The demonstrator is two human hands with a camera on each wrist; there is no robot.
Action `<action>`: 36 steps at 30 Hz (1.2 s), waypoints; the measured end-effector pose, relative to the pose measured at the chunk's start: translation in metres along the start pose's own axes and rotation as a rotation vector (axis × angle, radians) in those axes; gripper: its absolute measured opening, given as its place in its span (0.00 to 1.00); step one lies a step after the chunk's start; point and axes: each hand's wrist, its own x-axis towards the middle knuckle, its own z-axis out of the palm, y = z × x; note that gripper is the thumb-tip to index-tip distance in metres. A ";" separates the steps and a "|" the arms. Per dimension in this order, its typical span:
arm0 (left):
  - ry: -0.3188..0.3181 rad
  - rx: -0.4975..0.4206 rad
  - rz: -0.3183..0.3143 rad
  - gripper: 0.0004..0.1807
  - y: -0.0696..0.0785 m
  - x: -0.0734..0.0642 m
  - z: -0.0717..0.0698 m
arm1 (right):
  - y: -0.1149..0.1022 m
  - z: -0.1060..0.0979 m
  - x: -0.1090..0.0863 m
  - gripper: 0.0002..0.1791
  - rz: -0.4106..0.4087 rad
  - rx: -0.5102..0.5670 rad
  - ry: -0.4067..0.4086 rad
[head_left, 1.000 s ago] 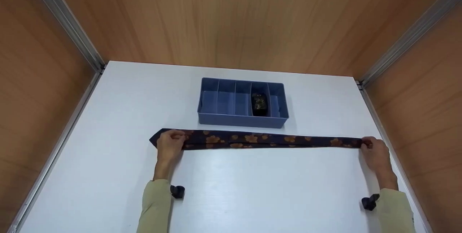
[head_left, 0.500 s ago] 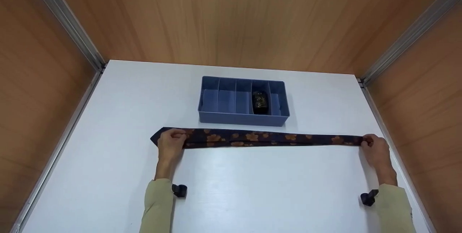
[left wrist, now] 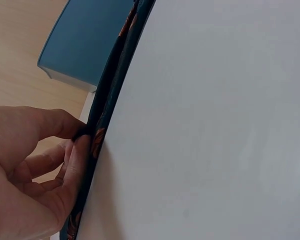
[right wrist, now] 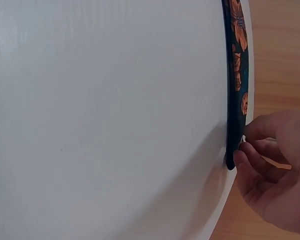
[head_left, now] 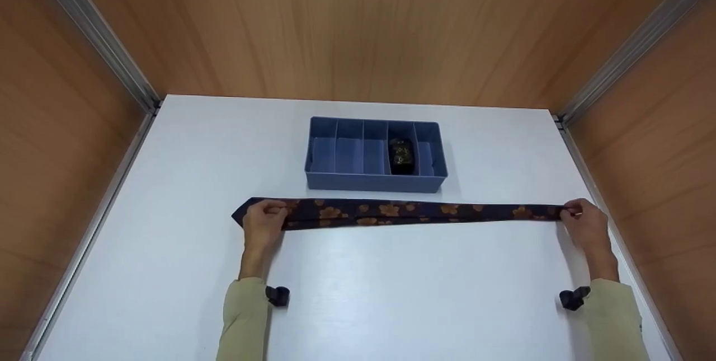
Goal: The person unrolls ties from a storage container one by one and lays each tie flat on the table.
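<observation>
From the head view my left hand (head_left: 263, 225) covers part of the tie (head_left: 422, 214) near its pointed end, and my right hand (head_left: 586, 226) hides the narrow tip. Both my sleeves (head_left: 241, 319) run off the bottom edge. The dark item (head_left: 402, 159) in the blue tray (head_left: 376, 183) shows too small — I can't read its markings. In my left wrist view the top edge crops tray and tie; in the right wrist view — my hand runs off the right edge.

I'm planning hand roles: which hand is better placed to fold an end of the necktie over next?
Probably the right hand: it pinches the necktie at its narrower end. The left hand pinches it inward of the wider, pointed end, so it seems better suited to steadying.
</observation>
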 end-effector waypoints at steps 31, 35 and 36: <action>0.000 0.003 0.002 0.08 -0.001 0.001 0.000 | -0.065 -0.002 0.013 0.13 0.043 0.638 -0.069; 0.002 -0.007 0.005 0.07 -0.002 0.001 0.000 | -0.075 -0.002 0.013 0.13 0.027 0.663 -0.074; 0.002 -0.010 0.006 0.07 -0.002 0.001 0.000 | -0.078 -0.002 0.013 0.13 0.022 0.661 -0.077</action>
